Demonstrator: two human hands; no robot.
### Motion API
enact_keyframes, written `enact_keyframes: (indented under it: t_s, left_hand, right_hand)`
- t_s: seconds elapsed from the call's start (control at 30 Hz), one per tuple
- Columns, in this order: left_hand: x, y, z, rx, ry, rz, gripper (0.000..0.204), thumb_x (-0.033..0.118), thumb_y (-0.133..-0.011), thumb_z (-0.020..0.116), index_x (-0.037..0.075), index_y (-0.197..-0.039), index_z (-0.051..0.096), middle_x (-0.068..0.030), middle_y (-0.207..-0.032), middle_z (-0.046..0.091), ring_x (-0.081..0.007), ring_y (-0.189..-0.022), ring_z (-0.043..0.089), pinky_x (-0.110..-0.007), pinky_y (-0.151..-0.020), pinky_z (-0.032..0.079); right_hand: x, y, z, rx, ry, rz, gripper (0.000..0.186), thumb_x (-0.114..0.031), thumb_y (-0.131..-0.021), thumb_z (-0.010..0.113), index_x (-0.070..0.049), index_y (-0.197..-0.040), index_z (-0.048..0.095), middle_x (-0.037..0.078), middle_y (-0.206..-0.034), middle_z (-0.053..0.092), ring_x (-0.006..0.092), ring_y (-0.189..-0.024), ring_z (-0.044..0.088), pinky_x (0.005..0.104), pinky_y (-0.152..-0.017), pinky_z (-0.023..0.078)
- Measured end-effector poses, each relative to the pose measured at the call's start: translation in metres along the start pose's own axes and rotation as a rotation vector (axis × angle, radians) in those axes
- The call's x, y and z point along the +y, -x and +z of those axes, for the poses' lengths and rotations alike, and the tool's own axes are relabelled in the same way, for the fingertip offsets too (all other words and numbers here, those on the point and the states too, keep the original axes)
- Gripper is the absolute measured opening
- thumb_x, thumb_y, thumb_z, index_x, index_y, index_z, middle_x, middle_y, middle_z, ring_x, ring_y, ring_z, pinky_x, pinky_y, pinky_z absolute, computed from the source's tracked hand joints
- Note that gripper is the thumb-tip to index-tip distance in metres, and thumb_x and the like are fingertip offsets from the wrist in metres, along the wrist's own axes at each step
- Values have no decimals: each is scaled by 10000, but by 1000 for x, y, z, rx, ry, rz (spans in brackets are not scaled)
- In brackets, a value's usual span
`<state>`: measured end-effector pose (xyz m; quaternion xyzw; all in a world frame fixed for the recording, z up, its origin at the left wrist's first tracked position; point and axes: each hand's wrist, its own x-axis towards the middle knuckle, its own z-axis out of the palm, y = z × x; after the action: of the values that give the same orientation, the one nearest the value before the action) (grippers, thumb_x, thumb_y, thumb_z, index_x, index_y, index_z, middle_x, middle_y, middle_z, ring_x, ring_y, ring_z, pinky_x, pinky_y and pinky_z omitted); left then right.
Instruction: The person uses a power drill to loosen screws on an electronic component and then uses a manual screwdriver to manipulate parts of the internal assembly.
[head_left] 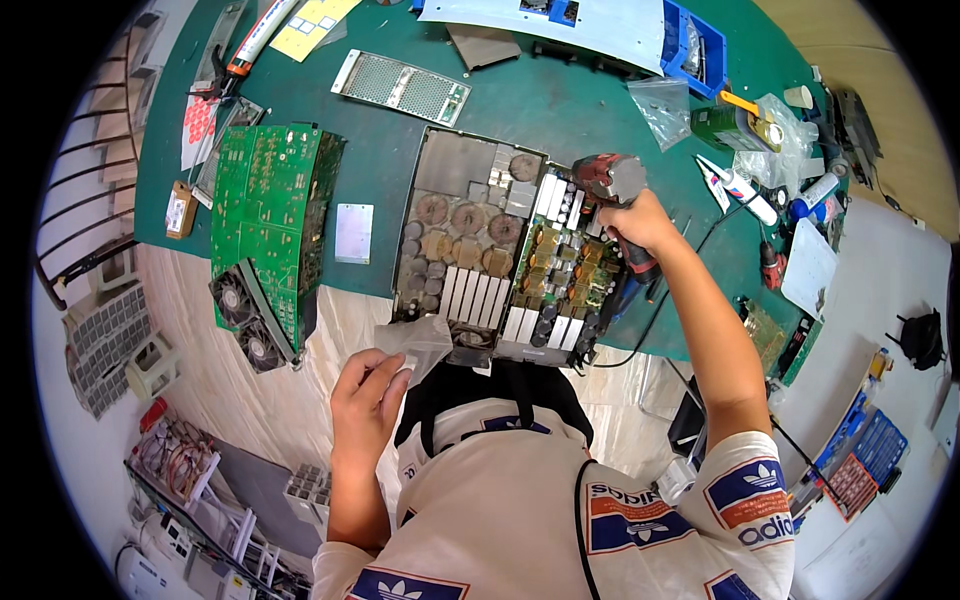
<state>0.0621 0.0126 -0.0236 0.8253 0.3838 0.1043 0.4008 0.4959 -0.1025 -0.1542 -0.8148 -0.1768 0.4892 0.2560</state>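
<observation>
My right hand (pixel 640 222) is wrapped round the grip of a red and black cordless drill (pixel 612 180). The drill is over the right side of an opened electronics unit, whose circuit board (pixel 560 265) carries white heatsinks and coils. Joined to its left is a dustier metal-cased half (pixel 460 165) with round coils and pale fins. Near the table's front edge, my left hand (pixel 370 395) has its fingers curled together at a clear plastic bag (pixel 425 338), which it appears to pinch. The drill's tip is hard to make out.
Left of the unit stands a green circuit board (pixel 262 200) with two fans (pixel 245 315) at its near end. A perforated metal panel (pixel 400 86) lies beyond. Toward the right are a blue bin (pixel 700 60), a tin can (pixel 735 130), tubes (pixel 750 197) and a black cable (pixel 690 260).
</observation>
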Motion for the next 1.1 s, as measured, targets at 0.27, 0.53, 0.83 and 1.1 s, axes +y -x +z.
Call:
enact_keyframes:
  t_s: [0.27,0.53,0.83,1.1]
  left_hand:
    - [-5,0,-2,3,-5,12,261,-43,-812,805,-20,-1065,746,-110,-989,651,-221,-723,629,-304,-634,510]
    - [-5,0,-4,6,-4,6,267,-46,-809,805,-22,-1068,747,-109,-986,652,-225,-722,627,-313,-631,509]
    - [-7,-2,2,10,42,31,263,-63,-805,801,-29,-1058,739,-106,-980,644,-217,-717,615,-306,-638,502]
    - [-13,-3,-3,16,23,55,266,-57,-803,803,-24,-1059,741,-106,-975,643,-217,-704,608,-308,-635,498]
  right_hand:
    - [-2,-3,2,18,58,-3,295,-137,-734,783,23,-968,701,88,-745,714,175,-631,683,346,-618,543]
    - [-8,-1,0,15,127,25,347,-163,-728,782,-5,-1030,713,94,-786,736,201,-687,701,358,-676,557]
    - [-49,-11,-9,-30,560,-198,512,-213,-660,833,-40,-1128,716,192,-993,757,343,-906,736,403,-830,583]
    - [-56,-43,-33,-116,900,-282,443,-202,-649,815,13,-1025,722,242,-1023,743,410,-992,713,441,-856,591]
